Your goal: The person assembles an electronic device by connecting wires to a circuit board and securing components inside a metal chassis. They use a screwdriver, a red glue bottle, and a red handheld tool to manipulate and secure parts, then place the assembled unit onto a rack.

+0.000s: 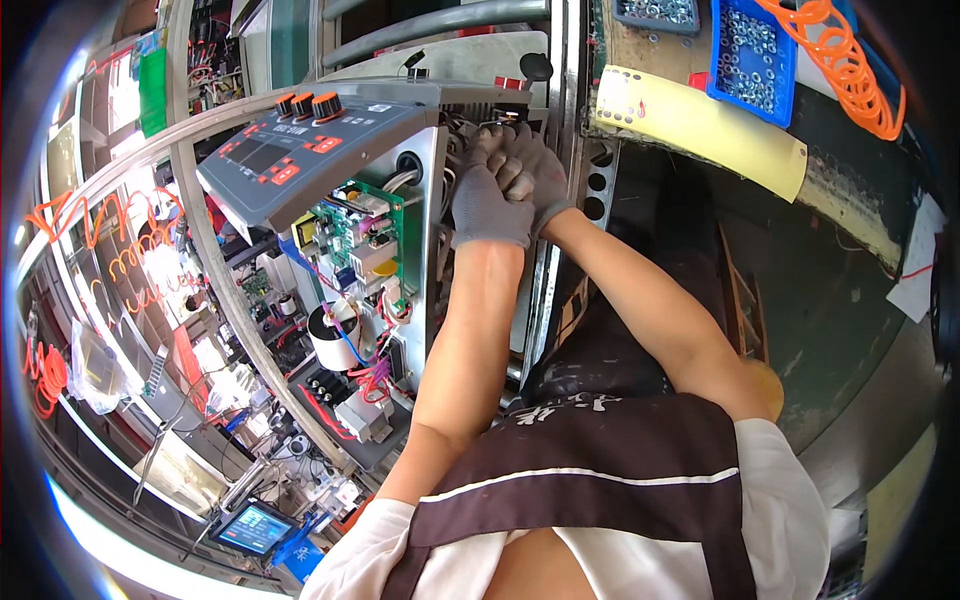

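Observation:
Both my hands wear grey gloves and meet at the right side of an open electrical machine. My left hand is closed, its fingers curled at the edge of the metal housing. Pressed close beside it, my right hand is closed too. Whatever they grip is hidden behind the gloves. The grey control panel, with orange-ringed knobs and a small dark display, tilts out to the left. Below the panel show a green circuit board, a white cylindrical part and coloured wires.
To the right, a workbench carries a blue tray of small metal parts, a yellow sheet and a coiled orange hose. Metal rails run behind the machine. At lower left, a lit screen stands among more equipment.

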The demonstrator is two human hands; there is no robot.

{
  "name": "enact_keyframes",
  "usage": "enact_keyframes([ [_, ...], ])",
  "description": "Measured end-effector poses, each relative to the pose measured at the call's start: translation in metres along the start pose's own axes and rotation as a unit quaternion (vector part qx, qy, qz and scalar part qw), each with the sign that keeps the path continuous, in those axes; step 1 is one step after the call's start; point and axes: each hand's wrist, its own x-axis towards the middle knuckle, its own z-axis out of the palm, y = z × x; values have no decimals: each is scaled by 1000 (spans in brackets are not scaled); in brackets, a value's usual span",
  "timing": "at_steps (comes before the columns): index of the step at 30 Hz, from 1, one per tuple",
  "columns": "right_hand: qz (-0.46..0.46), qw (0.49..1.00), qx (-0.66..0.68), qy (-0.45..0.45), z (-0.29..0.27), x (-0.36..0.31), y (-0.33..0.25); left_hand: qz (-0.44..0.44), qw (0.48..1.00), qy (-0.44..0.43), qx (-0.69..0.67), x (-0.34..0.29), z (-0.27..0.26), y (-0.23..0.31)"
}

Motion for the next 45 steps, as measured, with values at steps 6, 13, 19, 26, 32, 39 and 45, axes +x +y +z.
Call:
enact_keyframes([
  [6,73,979,172,-83,-14,0,-6,-3,1000,-25,-15,5,-9,-2],
  [13,76,962,259,-48,-5,-76,28,-78,997,-22,12,-10,-24,-33],
  [19,6,989,118,-86,-28,-115,75,214,873,-258,355,-69,-102,-67],
  [26,281,860,309,-293,-115,-103,50,206,864,-16,459,-90,-306,-129],
  [32,340,723,534,-276,-133,-103,55,-38,987,156,-27,-172,-404,-188],
  [39,356,725,518,-282,-122,-85,34,-30,906,218,-362,-177,-479,-235],
  [45,335,725,522,-300,-119,-97,19,0,894,252,-370,-154,-524,-241],
])
